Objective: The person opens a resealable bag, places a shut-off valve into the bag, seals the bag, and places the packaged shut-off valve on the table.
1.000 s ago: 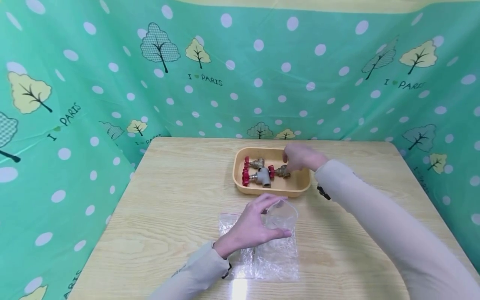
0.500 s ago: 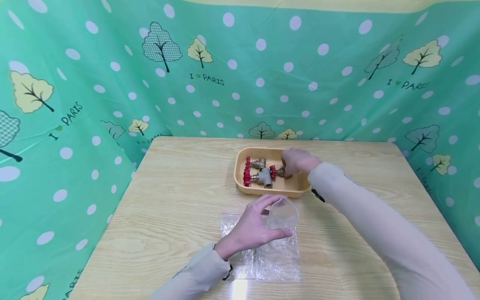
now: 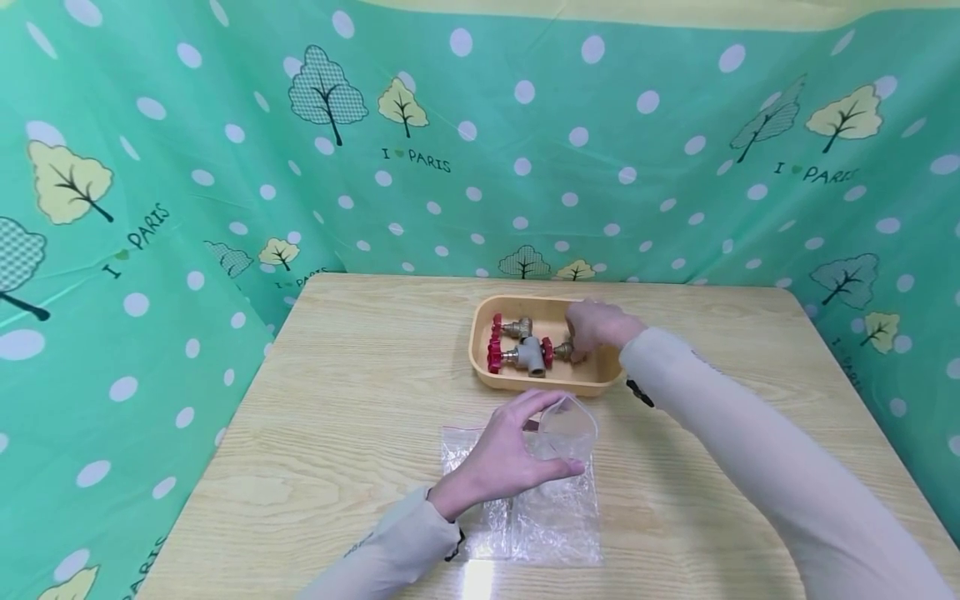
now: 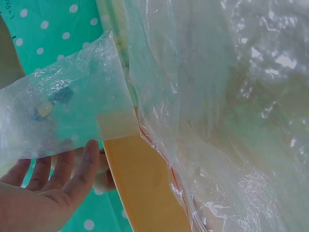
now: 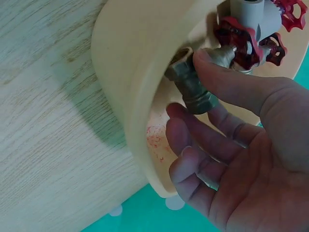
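Note:
My left hand (image 3: 506,454) spreads thumb and fingers in a curve around the open mouth of a clear plastic bag (image 3: 558,508). In the left wrist view its fingertips lie along the lower edge of the bag (image 4: 72,116). Reaching into the tan plastic tray (image 3: 525,386), my right hand (image 3: 600,323) grips a brass valve with a red handwheel (image 5: 193,89); the thumb presses its body and the fingers curl below it. To its left lie a grey tee-shaped valve with a red handwheel (image 3: 531,356) and another brass valve (image 3: 517,327).
A second clear bag with a red zip line (image 4: 171,176) overlaps the left wrist view and lies beside the held bag. The wooden table (image 3: 337,375) ends at a green dotted curtain (image 3: 420,192) behind and on both sides.
My right hand has settled lower over the brass valve in the tray, and its fingers have closed around it. The left hand and the bag have stayed in place.

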### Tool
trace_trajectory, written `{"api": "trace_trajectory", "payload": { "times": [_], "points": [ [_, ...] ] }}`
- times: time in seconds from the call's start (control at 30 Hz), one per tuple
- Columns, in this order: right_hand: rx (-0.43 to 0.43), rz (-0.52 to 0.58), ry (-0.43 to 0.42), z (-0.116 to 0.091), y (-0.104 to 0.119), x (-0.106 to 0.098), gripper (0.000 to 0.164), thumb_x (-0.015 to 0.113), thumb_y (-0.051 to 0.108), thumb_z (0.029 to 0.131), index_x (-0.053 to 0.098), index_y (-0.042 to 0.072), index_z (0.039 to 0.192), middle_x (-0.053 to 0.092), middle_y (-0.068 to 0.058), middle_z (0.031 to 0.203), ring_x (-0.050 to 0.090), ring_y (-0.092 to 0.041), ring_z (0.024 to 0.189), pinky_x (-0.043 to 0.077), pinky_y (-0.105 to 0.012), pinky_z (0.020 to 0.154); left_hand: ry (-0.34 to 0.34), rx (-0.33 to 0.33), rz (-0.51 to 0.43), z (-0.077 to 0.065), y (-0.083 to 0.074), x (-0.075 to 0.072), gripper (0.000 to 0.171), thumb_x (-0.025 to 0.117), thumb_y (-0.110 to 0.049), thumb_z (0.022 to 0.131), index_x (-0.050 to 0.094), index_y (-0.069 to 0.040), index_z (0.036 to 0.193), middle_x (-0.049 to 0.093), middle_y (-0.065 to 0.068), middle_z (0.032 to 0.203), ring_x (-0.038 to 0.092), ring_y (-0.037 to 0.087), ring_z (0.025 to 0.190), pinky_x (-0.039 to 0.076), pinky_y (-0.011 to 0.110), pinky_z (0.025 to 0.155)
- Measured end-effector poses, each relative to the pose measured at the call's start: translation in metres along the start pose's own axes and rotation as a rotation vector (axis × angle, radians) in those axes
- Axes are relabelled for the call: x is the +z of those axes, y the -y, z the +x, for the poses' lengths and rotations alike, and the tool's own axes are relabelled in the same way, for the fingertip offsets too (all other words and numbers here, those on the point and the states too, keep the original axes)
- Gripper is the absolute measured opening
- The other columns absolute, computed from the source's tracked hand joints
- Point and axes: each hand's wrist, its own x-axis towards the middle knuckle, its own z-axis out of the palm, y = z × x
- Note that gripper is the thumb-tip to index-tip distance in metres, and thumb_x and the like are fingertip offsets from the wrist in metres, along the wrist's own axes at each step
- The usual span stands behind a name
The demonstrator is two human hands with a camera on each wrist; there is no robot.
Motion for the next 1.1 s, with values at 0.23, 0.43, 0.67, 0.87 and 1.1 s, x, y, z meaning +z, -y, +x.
{"api": "trace_trajectory", "payload": {
  "times": [0.23,0.43,0.67,0.87,1.1],
  "points": [
    [-0.084,0.020,0.016,-0.006,-0.001,0.002,0.022,0.089,0.006,0.082,0.067,0.007,0.088,0.067,-0.006,0.087,0.062,-0.023,0.082,0.055,-0.036,0.075,-0.009,0.004,0.012,0.000,-0.001,0.001,0.082,0.096,-0.027,0.077,0.057,-0.014,0.148,0.061,-0.003,0.142,0.059,0.012,0.123,0.058,0.042,0.096],
    [-0.142,0.000,-0.032,-0.012,-0.007,0.005,0.026,0.091,0.010,0.081,0.067,0.005,0.091,0.066,-0.007,0.090,0.062,-0.023,0.083,0.055,-0.036,0.073,-0.017,-0.003,0.046,-0.001,0.000,0.002,0.084,0.096,-0.031,0.076,0.057,-0.015,0.149,0.060,-0.007,0.143,0.058,0.013,0.126,0.056,0.037,0.098],
    [-0.161,-0.007,-0.017,-0.022,-0.010,0.007,0.022,0.091,0.015,0.080,0.074,0.006,0.091,0.071,-0.003,0.086,0.066,-0.021,0.079,0.058,-0.035,0.069,-0.020,-0.006,0.022,0.000,0.001,0.003,0.084,0.095,-0.030,0.077,0.056,-0.013,0.150,0.060,-0.006,0.143,0.058,0.016,0.127,0.057,0.042,0.098],
    [-0.176,0.006,-0.056,-0.030,-0.008,0.008,0.017,0.088,0.012,0.078,0.073,0.009,0.085,0.069,-0.002,0.082,0.064,-0.020,0.074,0.056,-0.033,0.064,-0.018,-0.008,-0.003,0.001,0.001,0.004,0.081,0.094,-0.028,0.078,0.057,-0.016,0.149,0.061,-0.008,0.141,0.059,0.019,0.127,0.057,0.046,0.098],
    [-0.186,0.066,-0.126,-0.034,-0.008,0.011,0.021,0.086,0.015,0.081,0.066,0.011,0.074,0.062,-0.001,0.068,0.052,-0.013,0.057,0.042,-0.026,0.049,-0.044,-0.006,0.001,0.000,0.001,0.004,0.079,0.094,-0.027,0.078,0.058,-0.018,0.147,0.062,-0.008,0.138,0.060,0.017,0.123,0.057,0.045,0.097]
  ]
}}
